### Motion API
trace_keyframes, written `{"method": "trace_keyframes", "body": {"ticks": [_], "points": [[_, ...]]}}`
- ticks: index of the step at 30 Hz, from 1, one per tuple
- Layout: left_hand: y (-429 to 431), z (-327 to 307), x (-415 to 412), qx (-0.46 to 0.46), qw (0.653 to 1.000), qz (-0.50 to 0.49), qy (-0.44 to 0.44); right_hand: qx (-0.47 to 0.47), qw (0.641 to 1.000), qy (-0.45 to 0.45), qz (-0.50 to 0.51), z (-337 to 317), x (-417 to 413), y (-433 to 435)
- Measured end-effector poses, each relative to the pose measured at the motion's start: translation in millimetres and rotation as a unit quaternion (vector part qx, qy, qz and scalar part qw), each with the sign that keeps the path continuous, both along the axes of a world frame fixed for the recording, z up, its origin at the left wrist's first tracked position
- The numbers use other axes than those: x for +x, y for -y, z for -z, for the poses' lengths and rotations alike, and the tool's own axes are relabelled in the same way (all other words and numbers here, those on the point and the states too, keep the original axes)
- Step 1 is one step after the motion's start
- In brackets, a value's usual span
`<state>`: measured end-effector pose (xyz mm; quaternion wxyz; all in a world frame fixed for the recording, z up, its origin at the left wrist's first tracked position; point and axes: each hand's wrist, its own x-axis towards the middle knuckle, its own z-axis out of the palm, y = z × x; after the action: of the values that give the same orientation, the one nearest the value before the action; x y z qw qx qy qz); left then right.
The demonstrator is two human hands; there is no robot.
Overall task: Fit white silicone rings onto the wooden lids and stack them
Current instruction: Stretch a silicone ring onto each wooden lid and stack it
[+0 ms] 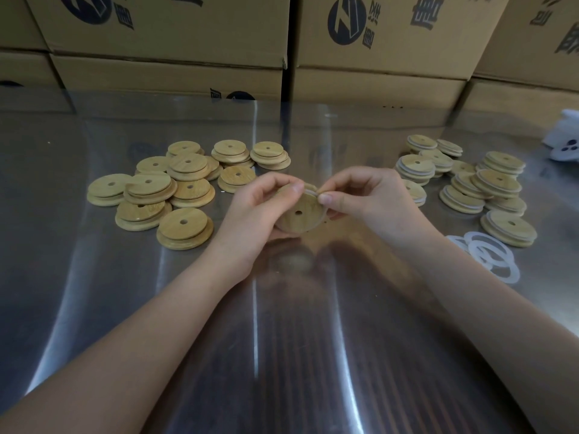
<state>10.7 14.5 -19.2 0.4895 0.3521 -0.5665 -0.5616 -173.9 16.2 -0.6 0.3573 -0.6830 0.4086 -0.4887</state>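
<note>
A round wooden lid point(299, 214) with a small centre hole is held above the table in the middle of the view. My left hand point(260, 205) grips its left edge, thumb on top. My right hand point(366, 198) pinches a white silicone ring point(311, 191) against the lid's upper right rim. Bare wooden lids point(185, 228) lie in a loose pile to the left. Lids with white rings fitted point(498, 183) are stacked in a pile to the right. Loose white rings point(488, 255) lie on the table at the right, near my right forearm.
The table point(282, 339) is covered with a glossy clear sheet. Cardboard boxes point(376, 57) form a wall along the table's far edge. A white object point(564, 142) sits at the far right edge.
</note>
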Motion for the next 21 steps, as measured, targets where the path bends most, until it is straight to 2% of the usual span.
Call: {"method": "trace_keyframes", "body": {"ticks": [4, 9, 13, 21], "points": [[-1.2, -3.6, -2.1, 0.023, 0.999, -0.003, -0.024, 0.060, 0.995, 0.075, -0.009, 0.4, -0.6, 0.8], [-3.0, -7.1, -3.1, 0.054, 0.998, 0.009, -0.044, 0.151, 0.981, 0.120, -0.032, 3.6, -2.5, 2.4], [-4.2, -7.4, -1.8, 0.057, 0.998, 0.018, -0.036, 0.201, 0.971, 0.118, -0.047, 4.5, -3.1, 3.3], [-5.6, -7.9, -2.4, 0.062, 0.997, 0.022, -0.028, 0.212, 0.971, 0.097, -0.043, 4.6, -5.1, 4.7]]}}
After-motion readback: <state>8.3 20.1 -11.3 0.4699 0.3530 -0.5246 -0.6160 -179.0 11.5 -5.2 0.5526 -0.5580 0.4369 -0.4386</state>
